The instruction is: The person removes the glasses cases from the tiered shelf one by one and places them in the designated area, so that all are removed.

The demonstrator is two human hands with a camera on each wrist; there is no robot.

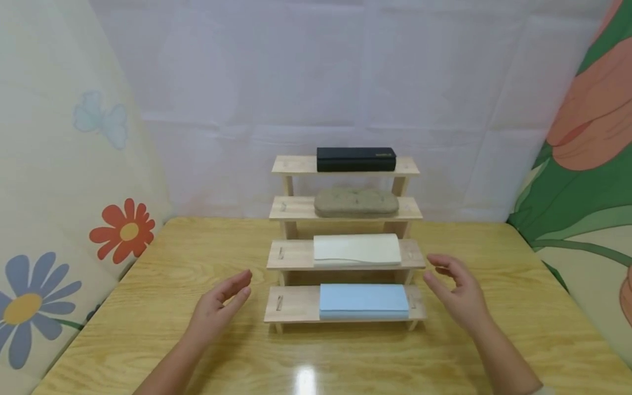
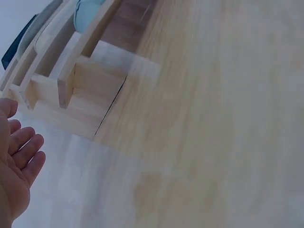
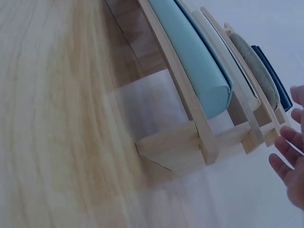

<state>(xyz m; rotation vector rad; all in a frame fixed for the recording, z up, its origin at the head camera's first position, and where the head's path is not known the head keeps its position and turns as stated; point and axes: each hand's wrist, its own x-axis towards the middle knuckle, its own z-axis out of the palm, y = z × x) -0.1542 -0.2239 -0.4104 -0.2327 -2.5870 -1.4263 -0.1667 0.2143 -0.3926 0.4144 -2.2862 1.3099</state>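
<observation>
A stepped wooden rack (image 1: 296, 304) with several tiers stands on the table between both hands. On its lowest tier lies a light blue glasses case (image 1: 364, 299). One step up is a cream case (image 1: 356, 248), then a grey-brown padded case (image 1: 356, 202). A black case (image 1: 355, 160) sits on the top tier. My left hand (image 1: 217, 307) hovers left of the rack, fingers relaxed and apart from it. My right hand (image 1: 459, 291) is close off the rack's right end, fingers loosely bent. Neither hand holds anything; the right wrist view shows the right fingers (image 3: 287, 147) beside the rack.
The wood-grain table (image 1: 197, 247) extends around the rack. A white cloth (image 1: 247, 82) hangs behind it. Flower-patterned cloths flank the table, one at the left (image 1: 59, 181) and another at the right (image 1: 592, 219).
</observation>
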